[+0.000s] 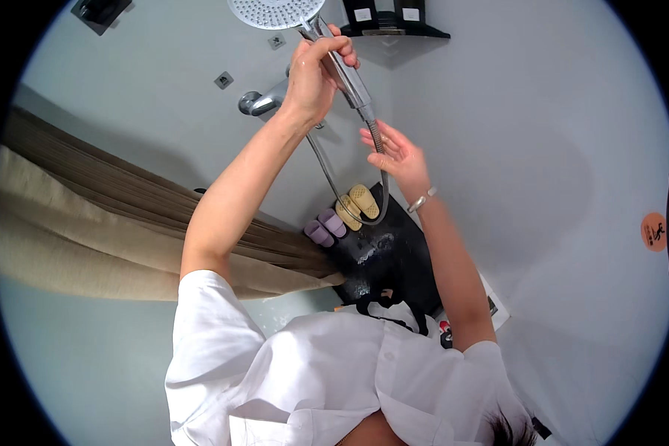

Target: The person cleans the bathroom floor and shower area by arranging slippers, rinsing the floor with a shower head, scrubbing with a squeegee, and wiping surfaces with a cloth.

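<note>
My left hand (312,78) is wrapped around the chrome handle of a hand shower (345,75). Its round spray face (277,12) is partly cut off by the top of the view. From the handle's lower end a flexible metal shower hose (386,184) hangs in a loop and runs back up toward the chrome mixer tap (267,103) on the wall, which my left hand partly hides. Just below the handle, my right hand (398,153) has its fingers apart behind the hose; whether they touch it I cannot tell. A bracelet (421,200) circles my right wrist.
Purple slippers (325,227) and yellow slippers (357,206) rest on the wet black floor (401,245). A beige-brown curtain (145,223) hangs at left. Dark dispensers (361,12) stand on a black corner shelf (396,33). A black fixture (100,12) is on the wall at upper left.
</note>
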The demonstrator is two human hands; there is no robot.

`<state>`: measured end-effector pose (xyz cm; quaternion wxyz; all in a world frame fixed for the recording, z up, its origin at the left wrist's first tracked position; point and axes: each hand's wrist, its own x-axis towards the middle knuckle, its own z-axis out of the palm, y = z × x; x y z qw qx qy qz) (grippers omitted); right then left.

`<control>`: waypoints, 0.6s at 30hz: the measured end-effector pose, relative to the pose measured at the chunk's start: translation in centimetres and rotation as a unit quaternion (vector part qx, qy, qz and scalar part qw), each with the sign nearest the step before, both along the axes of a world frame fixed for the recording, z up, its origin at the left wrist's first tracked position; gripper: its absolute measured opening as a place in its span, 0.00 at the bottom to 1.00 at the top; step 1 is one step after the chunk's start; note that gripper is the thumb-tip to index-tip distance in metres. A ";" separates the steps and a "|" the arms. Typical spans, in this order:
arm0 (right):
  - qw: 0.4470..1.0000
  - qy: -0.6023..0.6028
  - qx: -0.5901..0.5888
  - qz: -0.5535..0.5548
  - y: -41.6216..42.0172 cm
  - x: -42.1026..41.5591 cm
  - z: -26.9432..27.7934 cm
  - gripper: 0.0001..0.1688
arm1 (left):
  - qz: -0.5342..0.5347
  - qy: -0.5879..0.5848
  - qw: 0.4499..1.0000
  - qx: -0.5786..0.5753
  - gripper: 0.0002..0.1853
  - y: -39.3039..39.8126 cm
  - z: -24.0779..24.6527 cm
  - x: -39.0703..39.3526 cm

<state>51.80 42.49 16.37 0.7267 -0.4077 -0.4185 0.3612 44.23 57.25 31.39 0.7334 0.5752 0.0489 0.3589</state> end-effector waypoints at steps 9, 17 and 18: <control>0.972 0.007 -0.202 -0.122 -7.6 3.9 -14.9 0.16 | 0.229 0.144 0.904 0.332 0.14 5.1 14.9 -8.9; 0.931 0.074 -0.297 -0.201 -16.1 8.7 -24.2 0.16 | 0.439 0.054 0.785 0.433 0.12 9.4 32.9 -16.3; 0.923 0.074 -0.307 -0.218 -17.5 9.4 -25.3 0.16 | 0.428 0.037 0.785 0.446 0.10 9.8 33.6 -16.3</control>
